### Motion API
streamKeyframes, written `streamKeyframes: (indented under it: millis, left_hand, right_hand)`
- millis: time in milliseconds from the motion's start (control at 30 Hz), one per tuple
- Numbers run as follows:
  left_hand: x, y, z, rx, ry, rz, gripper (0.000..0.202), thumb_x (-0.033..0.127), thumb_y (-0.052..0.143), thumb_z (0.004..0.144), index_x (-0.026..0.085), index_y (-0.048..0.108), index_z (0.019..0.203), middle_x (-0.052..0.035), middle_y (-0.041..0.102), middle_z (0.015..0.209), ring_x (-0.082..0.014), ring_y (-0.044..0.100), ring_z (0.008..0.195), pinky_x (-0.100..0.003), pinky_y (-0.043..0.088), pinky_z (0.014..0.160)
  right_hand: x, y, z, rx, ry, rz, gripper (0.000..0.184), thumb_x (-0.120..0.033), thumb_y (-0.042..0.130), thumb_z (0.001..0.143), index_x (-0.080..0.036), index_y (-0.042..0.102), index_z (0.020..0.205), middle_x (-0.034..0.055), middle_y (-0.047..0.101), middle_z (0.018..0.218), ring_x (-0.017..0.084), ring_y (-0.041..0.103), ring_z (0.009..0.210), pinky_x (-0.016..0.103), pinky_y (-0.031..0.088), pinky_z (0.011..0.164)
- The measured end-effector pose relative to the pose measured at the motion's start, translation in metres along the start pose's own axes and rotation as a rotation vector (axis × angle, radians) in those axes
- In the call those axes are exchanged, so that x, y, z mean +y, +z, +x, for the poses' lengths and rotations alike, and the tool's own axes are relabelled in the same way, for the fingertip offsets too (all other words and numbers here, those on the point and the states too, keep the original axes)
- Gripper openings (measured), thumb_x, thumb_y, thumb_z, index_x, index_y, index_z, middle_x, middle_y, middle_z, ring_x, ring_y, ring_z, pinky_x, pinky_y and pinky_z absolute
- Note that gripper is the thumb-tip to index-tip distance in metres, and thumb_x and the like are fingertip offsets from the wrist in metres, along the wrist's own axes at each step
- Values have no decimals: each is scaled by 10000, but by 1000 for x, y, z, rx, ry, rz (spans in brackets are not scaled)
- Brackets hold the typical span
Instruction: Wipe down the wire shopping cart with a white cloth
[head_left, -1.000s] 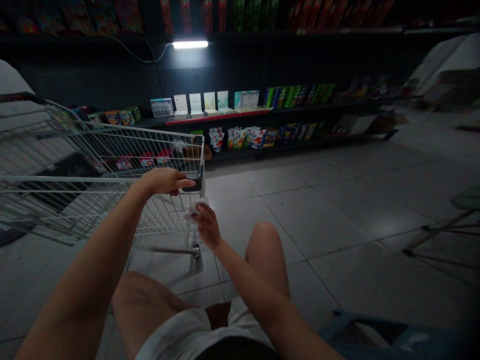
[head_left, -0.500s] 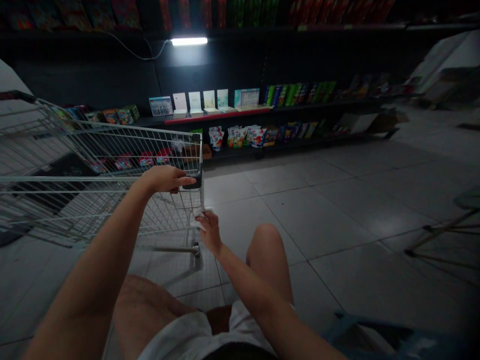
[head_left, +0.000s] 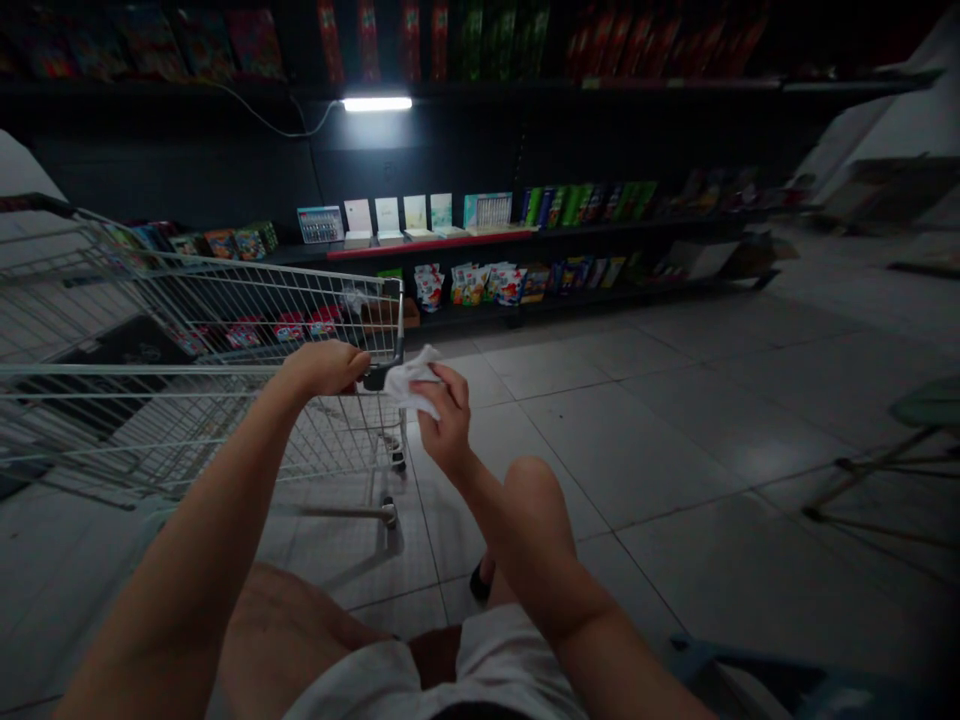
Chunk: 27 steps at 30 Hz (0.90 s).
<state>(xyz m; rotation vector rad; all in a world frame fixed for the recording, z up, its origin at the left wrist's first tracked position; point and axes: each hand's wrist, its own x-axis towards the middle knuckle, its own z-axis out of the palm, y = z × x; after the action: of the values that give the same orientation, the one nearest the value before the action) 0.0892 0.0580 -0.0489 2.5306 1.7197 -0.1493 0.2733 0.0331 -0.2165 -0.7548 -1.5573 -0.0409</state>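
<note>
A wire shopping cart (head_left: 330,435) stands on the left, its near end in front of me. My left hand (head_left: 328,368) is closed around the cart's top rim beside the dark plastic corner (head_left: 376,378). In my right hand (head_left: 448,410) is a crumpled white cloth (head_left: 412,383), pinched between thumb and fingers. The cloth is right at that dark corner; whether it touches cannot be made out. A caster wheel (head_left: 388,512) shows at the foot of the cart frame.
Dark store shelves (head_left: 435,243) run across the back with packets, boxes and bottles. A lamp (head_left: 377,104) glows there. On the right is a stool with thin legs (head_left: 862,490). A blue plastic piece (head_left: 780,680) lies at lower right. Tiled floor (head_left: 600,430) stretches between.
My right hand has lifted the cloth from the cart's lower end bars up to the dark corner. The left hand's index finger, stretched along the corner before, is now curled in. The view has tilted slightly up.
</note>
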Motion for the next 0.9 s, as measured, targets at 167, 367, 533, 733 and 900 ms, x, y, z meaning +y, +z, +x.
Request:
streamKeyframes:
  millis: [167, 367, 533, 733, 900]
  left_hand:
    - [-5, -1, -3, -38, 105, -114, 530, 426, 198, 891, 179, 666, 865, -62, 738, 800, -178, 665, 738, -273, 483, 704]
    - [-3, 1, -9, -35, 65, -112, 536, 470, 231, 900, 174, 666, 799, -73, 742, 780, -185, 667, 724, -278, 472, 683]
    - [4, -1, -19, -28, 44, -73, 554, 522, 274, 884, 183, 696, 765, -78, 750, 799, -212, 674, 758, -293, 438, 659]
    - [14, 3, -29, 34, 75, 154, 551, 699, 464, 752, 212, 707, 840, -60, 679, 710, -204, 606, 638, -293, 333, 562]
    - [17, 5, -39, 70, 139, 123, 679, 818, 399, 759, 232, 697, 929, -44, 680, 710, -190, 604, 630, -286, 295, 561]
  right_hand:
    - [-15, 28, 31, -63, -138, -62, 256, -223, 542, 871, -301, 711, 1047, 41, 602, 1237, 253, 486, 1210, 464, 401, 1094]
    - [0, 19, -5, -193, -267, -15, 303, -199, 556, 870, -306, 709, 1109, 29, 625, 1274, 232, 474, 1255, 426, 387, 1116]
    - [33, -15, -1, -637, -186, 111, 271, -89, 560, 744, -224, 744, 891, 38, 720, 999, 175, 623, 972, 339, 510, 914]
    - [19, -29, 59, -13, 159, 179, 281, -109, 515, 744, -220, 693, 932, 43, 653, 1051, 191, 592, 1037, 362, 473, 961]
    - [7, 14, 78, -180, -33, 350, 226, -137, 470, 799, -220, 655, 897, 29, 629, 969, 180, 576, 1010, 339, 459, 955]
